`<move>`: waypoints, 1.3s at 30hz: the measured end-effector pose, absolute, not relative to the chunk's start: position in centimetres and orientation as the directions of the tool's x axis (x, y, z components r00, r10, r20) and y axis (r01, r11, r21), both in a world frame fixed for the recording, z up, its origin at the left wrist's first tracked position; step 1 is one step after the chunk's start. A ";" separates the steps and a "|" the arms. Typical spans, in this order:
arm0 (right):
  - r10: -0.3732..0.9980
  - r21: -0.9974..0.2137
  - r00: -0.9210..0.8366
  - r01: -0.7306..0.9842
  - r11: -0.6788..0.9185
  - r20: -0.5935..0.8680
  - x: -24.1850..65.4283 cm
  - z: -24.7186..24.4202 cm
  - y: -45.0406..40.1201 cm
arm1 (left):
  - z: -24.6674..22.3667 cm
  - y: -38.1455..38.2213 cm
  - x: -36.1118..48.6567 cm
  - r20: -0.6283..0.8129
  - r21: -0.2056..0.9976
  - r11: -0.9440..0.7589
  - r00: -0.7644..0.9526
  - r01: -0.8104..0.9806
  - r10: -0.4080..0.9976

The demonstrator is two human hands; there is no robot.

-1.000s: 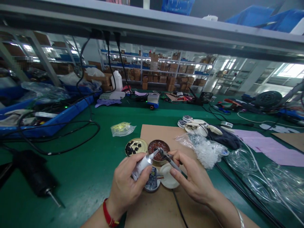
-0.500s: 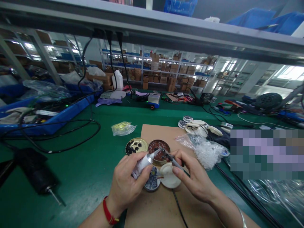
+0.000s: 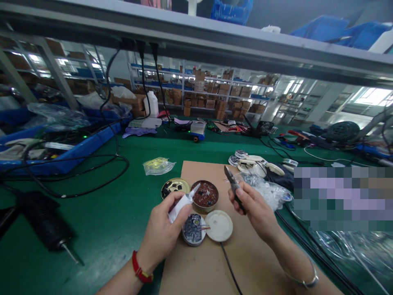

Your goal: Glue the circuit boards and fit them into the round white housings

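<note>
My left hand [image 3: 167,227] is closed around a white glue tube [image 3: 181,207], its pointed nozzle angled up over the round brown tin [image 3: 205,196]. Small black pieces and whitish bits lie in that tin. In my right hand [image 3: 253,209] is a pair of dark tweezers [image 3: 235,188], tips raised to the right of the tin. Below sits a round housing with a circuit board [image 3: 193,229], right beside my left fingers. Thin wires link it to a white round cover [image 3: 219,226] lying flat. A gold lid [image 3: 176,186] with black squares is partly behind my left hand.
A tan board [image 3: 196,270] lies under the parts on the green table [image 3: 101,229]. A yellow bag [image 3: 159,166] is behind, a clear plastic bag [image 3: 270,192] right. An electric screwdriver [image 3: 46,221] hangs at left near a blue bin [image 3: 92,147]. A shelf [image 3: 190,37] crosses overhead.
My right hand has moved right and up with the tweezers, away from the nozzle and tin. The white cover and the tin's contents show more fully. My left hand has shifted slightly left with the tube.
</note>
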State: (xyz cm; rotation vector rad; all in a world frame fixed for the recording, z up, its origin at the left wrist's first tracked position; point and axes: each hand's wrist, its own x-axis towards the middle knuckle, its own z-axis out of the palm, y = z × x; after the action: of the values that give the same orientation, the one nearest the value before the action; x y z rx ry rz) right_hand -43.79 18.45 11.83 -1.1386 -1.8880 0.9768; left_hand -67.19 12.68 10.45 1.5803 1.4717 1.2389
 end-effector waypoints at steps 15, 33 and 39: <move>0.956 -0.536 -0.252 0.792 0.293 0.150 -42.5 10.6 20.1 | 10.4 12.9 -67.8 -0.134 0.701 -0.020 0.159 0.713 0.978; 0.529 -0.948 -0.787 0.282 -0.151 -0.318 -41.6 14.4 17.9 | 11.6 11.5 -66.1 0.123 0.888 -0.060 -0.109 0.456 0.986; 0.830 -0.954 -0.553 -0.204 -0.220 -0.073 -47.3 10.2 14.7 | 9.9 11.2 -64.8 0.239 0.823 -0.241 0.070 0.515 0.968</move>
State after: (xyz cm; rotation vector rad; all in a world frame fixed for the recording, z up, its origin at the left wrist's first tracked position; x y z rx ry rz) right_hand -47.30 14.72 10.16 -0.7910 -1.3155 1.8518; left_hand -64.80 11.18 9.91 1.8115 1.4711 1.0848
